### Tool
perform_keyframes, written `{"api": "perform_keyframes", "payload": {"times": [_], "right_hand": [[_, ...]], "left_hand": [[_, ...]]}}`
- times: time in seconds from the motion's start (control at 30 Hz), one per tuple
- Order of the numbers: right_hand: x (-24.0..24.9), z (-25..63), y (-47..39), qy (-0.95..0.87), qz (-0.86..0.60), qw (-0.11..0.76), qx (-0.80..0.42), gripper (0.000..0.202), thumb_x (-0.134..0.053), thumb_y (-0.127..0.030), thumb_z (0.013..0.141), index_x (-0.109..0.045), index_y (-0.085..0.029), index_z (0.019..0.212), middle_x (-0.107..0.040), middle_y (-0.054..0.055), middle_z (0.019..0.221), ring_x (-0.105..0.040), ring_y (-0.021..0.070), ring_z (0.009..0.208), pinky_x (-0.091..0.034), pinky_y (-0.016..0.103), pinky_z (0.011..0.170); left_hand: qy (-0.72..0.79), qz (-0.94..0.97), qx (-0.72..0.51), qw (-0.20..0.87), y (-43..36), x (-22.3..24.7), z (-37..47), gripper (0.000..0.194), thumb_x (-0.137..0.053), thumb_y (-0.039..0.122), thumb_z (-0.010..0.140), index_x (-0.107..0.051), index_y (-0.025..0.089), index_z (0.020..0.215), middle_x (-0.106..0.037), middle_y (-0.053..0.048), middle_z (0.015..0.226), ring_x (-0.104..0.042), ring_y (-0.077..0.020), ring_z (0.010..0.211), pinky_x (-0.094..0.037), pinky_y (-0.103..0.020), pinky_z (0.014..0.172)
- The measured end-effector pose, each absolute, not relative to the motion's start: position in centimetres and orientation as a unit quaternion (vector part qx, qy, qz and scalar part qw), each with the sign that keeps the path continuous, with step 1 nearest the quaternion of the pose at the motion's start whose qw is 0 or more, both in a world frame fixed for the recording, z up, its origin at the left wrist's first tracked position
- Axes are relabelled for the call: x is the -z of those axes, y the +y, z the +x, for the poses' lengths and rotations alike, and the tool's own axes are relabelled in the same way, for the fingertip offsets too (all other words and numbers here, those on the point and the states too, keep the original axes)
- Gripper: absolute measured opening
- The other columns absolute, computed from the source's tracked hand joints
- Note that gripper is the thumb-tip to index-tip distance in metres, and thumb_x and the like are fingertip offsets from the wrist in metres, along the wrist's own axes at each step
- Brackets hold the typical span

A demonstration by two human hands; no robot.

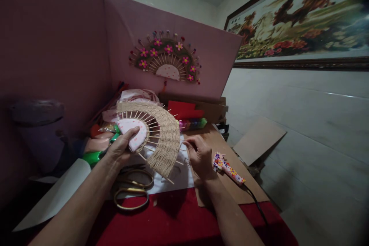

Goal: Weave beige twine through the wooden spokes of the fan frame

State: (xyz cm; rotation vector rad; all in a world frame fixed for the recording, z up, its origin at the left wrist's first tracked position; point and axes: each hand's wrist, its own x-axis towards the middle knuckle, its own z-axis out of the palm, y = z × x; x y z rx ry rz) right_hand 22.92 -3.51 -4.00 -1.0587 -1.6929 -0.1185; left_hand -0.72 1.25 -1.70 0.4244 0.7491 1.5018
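My left hand (122,147) grips a woven fan (165,134) by its half-round, pale pink dotted centre, thumb on top. Thin wooden sticks radiate from that centre through a broad band of twisted tan cord, and their ends stick out past the outer edge. At the fan's right edge my right hand (198,155) is closed in a pinch at the end of one stick; the fingertips partly hide that spot. Gold-handled scissors (132,188) lie below the fan. A flower-patterned glue gun (227,168) with a black cord rests to the right of my right hand.
A finished-looking fan with pink flowers (168,49) hangs on the pink panel (213,54) behind. Brown cardboard (245,192) and white paper (184,182) lie over a red cloth (161,223). Ribbon rolls and fabric (138,95) crowd the back left. A cardboard piece (259,138) leans by the tiled wall.
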Motion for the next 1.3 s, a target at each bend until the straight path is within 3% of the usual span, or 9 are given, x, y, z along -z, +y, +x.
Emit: {"api": "perform_keyframes", "payload": {"times": [0.2, 0.33, 0.43, 0.57, 0.9, 1.0, 1.1, 1.3], "right_hand": [[3.5, 23.2, -3.2, -0.704, -0.431, 0.565, -0.007, 0.010, -0.055, -0.025, 0.082, -0.060, -0.018, 0.076, -0.058, 0.003, 0.075, -0.053, 0.0141, 0.072, -0.040, 0.026, 0.066], [3.3, 23.4, -3.0, -0.652, -0.413, 0.598, -0.217, 0.012, -0.061, -0.028, 0.076, -0.061, -0.018, 0.071, -0.056, 0.000, 0.065, -0.049, 0.0113, 0.061, -0.038, 0.024, 0.058], [3.3, 23.8, -2.9, -0.617, -0.387, 0.562, -0.391, 0.019, -0.064, -0.035, 0.073, -0.060, -0.017, 0.069, -0.051, -0.003, 0.057, -0.037, 0.0063, 0.046, -0.028, 0.020, 0.044], [3.2, 23.9, -2.9, -0.601, -0.371, 0.520, -0.480, 0.025, -0.065, -0.040, 0.071, -0.059, -0.016, 0.070, -0.048, -0.005, 0.054, -0.029, 0.0036, 0.042, -0.020, 0.018, 0.040], [3.9, 22.4, -2.7, -0.597, -0.377, 0.575, -0.413, 0.020, -0.065, -0.035, 0.070, -0.060, -0.016, 0.070, -0.048, -0.005, 0.054, -0.033, 0.0050, 0.044, -0.026, 0.019, 0.043], [4.2, 22.5, -2.4, -0.612, -0.371, 0.593, -0.368, 0.017, -0.063, -0.033, 0.073, -0.061, -0.016, 0.072, -0.053, -0.003, 0.062, -0.043, 0.0080, 0.053, -0.035, 0.021, 0.052], [4.3, 22.8, -2.2, -0.629, -0.383, 0.612, -0.289, 0.016, -0.061, -0.033, 0.075, -0.060, -0.017, 0.073, -0.057, -0.001, 0.069, -0.051, 0.0120, 0.065, -0.040, 0.024, 0.063], [4.1, 23.5, -2.3, -0.659, -0.464, 0.590, -0.050, 0.013, -0.056, -0.029, 0.080, -0.057, -0.018, 0.074, -0.057, 0.000, 0.069, -0.051, 0.0138, 0.066, -0.039, 0.026, 0.063]], "left_hand": [[0.326, 0.231, -0.637, 0.659, 1.2, 1.7, -1.1, 0.016, -0.056, 0.004, 0.073, -0.062, 0.005, 0.087, -0.070, -0.012, 0.073, -0.066, -0.0185, 0.058, -0.057, -0.027, 0.055], [0.335, 0.231, -0.626, 0.665, 1.0, 1.3, -1.3, 0.016, -0.055, 0.003, 0.073, -0.061, 0.006, 0.087, -0.069, -0.011, 0.070, -0.066, -0.0177, 0.056, -0.057, -0.026, 0.054], [0.338, 0.236, -0.618, 0.669, 0.7, 0.9, -1.4, 0.015, -0.054, 0.002, 0.074, -0.060, 0.006, 0.087, -0.069, -0.010, 0.067, -0.065, -0.0174, 0.053, -0.056, -0.026, 0.051], [0.338, 0.243, -0.591, 0.691, 0.5, 0.9, -1.3, 0.013, -0.054, 0.001, 0.074, -0.060, 0.005, 0.085, -0.068, -0.010, 0.064, -0.065, -0.0184, 0.053, -0.056, -0.027, 0.051], [0.312, 0.226, -0.571, 0.724, -0.1, 0.4, -1.2, 0.015, -0.048, 0.003, 0.078, -0.060, 0.007, 0.085, -0.069, -0.010, 0.066, -0.066, -0.0167, 0.054, -0.057, -0.024, 0.054], [0.322, 0.228, -0.566, 0.724, -0.3, 0.1, -1.1, 0.015, -0.048, 0.002, 0.078, -0.060, 0.007, 0.085, -0.069, -0.009, 0.065, -0.065, -0.0167, 0.052, -0.057, -0.024, 0.053], [0.327, 0.236, -0.567, 0.718, -0.4, 0.1, -1.0, 0.015, -0.047, 0.002, 0.079, -0.060, 0.006, 0.085, -0.069, -0.010, 0.064, -0.065, -0.0171, 0.053, -0.057, -0.024, 0.053], [0.334, 0.253, -0.558, 0.716, 0.0, 0.4, -1.2, 0.013, -0.048, 0.002, 0.078, -0.060, 0.005, 0.084, -0.069, -0.013, 0.064, -0.065, -0.0174, 0.053, -0.056, -0.026, 0.052]]}}
